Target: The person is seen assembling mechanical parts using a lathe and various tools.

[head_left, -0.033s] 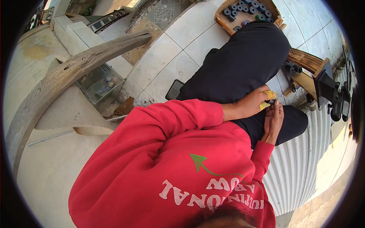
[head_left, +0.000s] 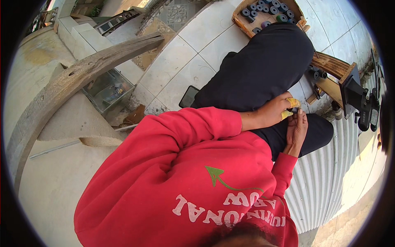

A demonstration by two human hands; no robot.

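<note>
Over my lap, my two hands meet around a small dark piece [head_left: 294, 110], mostly covered by the fingers, so its kind cannot be made out. My left hand [head_left: 269, 114] comes in from the left with bent fingers closed on the piece; yellow wrapping [head_left: 293, 103] covers some of its fingers. From below, my right hand [head_left: 297, 129] pinches the same piece with its fingertips, palm turned partly up. Both hands rest close to my dark trousers [head_left: 263, 61]. Beyond my knee sits a shallow box [head_left: 242, 27] of dark, hollow cylinders [head_left: 273, 10], one with a green end.
A phone [head_left: 189, 97] lies on the tiles beside my leg. At the right stand a wooden piece [head_left: 331, 66] and a black clamp-like mount [head_left: 362, 105], near a corrugated sheet [head_left: 321, 185]. A curved wooden beam [head_left: 78, 68] and a clear tank [head_left: 108, 95] are on the left.
</note>
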